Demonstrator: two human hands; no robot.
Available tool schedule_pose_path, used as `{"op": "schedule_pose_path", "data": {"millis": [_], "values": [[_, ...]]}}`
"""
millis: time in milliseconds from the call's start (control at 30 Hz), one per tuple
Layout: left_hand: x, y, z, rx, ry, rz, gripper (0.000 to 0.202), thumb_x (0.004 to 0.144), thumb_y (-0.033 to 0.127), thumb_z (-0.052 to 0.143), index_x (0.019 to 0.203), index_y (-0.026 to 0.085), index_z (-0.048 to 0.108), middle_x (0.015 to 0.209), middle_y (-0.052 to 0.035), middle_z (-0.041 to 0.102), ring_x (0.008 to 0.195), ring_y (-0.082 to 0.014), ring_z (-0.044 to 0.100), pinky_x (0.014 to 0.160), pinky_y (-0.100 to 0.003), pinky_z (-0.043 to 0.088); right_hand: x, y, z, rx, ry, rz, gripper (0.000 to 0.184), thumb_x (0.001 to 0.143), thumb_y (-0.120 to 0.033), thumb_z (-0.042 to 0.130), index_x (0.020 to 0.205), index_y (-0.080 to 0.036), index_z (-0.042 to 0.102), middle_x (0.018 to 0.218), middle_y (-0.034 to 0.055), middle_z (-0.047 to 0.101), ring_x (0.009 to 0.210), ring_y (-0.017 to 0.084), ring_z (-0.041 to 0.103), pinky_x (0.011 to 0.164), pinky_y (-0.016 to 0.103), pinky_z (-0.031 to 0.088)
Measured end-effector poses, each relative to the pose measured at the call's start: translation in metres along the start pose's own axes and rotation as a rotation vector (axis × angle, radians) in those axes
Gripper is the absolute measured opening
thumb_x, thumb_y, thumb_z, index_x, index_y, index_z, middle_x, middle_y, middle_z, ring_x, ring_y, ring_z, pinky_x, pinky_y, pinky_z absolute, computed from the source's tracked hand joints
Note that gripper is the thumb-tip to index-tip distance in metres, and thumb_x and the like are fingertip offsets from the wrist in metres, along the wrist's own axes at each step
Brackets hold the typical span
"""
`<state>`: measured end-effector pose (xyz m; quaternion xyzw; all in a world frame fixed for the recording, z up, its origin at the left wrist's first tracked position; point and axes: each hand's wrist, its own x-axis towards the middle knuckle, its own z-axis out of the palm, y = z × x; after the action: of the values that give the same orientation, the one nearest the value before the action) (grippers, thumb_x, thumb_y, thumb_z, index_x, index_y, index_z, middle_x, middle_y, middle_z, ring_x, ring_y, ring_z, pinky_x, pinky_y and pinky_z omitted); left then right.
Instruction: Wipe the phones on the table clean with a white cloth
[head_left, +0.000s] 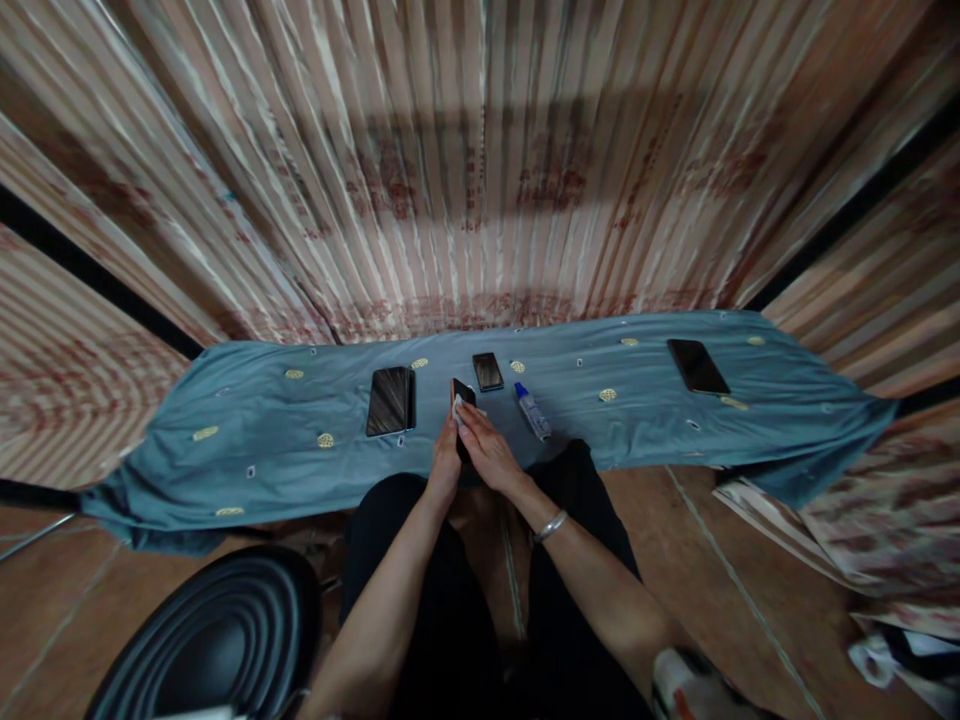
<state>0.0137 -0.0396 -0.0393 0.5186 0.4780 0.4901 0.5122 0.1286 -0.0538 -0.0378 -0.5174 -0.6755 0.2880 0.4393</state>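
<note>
My left hand is closed around the left side of a dark smartphone with an orange-brown edge, holding it over the table's front edge. My right hand lies over the phone's screen, its fingers pressing a small white wipe against the glass. Part of the phone is hidden under the fingers. Just right of my hands lies a small clear bottle with a blue cap. Beyond them rests a small dark phone. To the left is a larger dark device that seems to overlap another.
A blue-green cloth with yellow motifs covers the long table. Another dark tablet-like device lies toward the right end. Striped curtains hang behind and beside the table. A black round stool stands at lower left.
</note>
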Motion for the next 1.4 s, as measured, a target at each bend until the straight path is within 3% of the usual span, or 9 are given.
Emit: {"op": "schedule_pose_path", "data": {"millis": [300,767,1033,1400], "values": [[-0.006,0.008,0.005,0.008,-0.030,-0.031,0.046,0.095,0.034,0.045,0.134,0.016,0.063,0.150,-0.0103,0.055,0.146,-0.0216,0.044,0.126,-0.038,0.024,0.013,0.005,-0.008,-0.014,0.042,0.020,0.056,0.103,-0.050,0.035,0.153,-0.026,0.045,0.161,0.0044,0.042,0.151,0.019,0.034,0.128,0.043,0.024],[-0.013,0.016,0.003,-0.038,-0.075,-0.037,0.049,0.093,0.041,0.049,0.133,0.016,0.064,0.150,-0.0115,0.055,0.146,-0.0238,0.044,0.127,-0.041,0.023,0.023,0.014,-0.004,-0.042,0.079,0.056,0.058,0.102,-0.050,0.035,0.154,-0.024,0.043,0.162,0.0063,0.040,0.152,0.021,0.033,0.128,0.046,0.022],[-0.016,0.015,0.001,-0.071,-0.052,-0.055,0.052,0.094,0.044,0.047,0.134,0.014,0.063,0.149,-0.0135,0.056,0.144,-0.0259,0.046,0.123,-0.040,0.031,0.028,0.018,-0.003,-0.055,0.094,0.078,0.060,0.102,-0.048,0.033,0.153,-0.019,0.043,0.160,0.0094,0.042,0.151,0.022,0.034,0.128,0.046,0.022],[-0.016,0.014,0.005,-0.120,-0.086,-0.032,0.051,0.093,0.041,0.049,0.136,0.016,0.062,0.149,-0.0113,0.056,0.148,-0.0260,0.041,0.127,-0.043,0.024,0.025,0.016,-0.005,-0.058,0.108,0.057,0.061,0.102,-0.053,0.032,0.153,-0.023,0.044,0.162,0.0060,0.040,0.152,0.020,0.032,0.129,0.043,0.021]]}}
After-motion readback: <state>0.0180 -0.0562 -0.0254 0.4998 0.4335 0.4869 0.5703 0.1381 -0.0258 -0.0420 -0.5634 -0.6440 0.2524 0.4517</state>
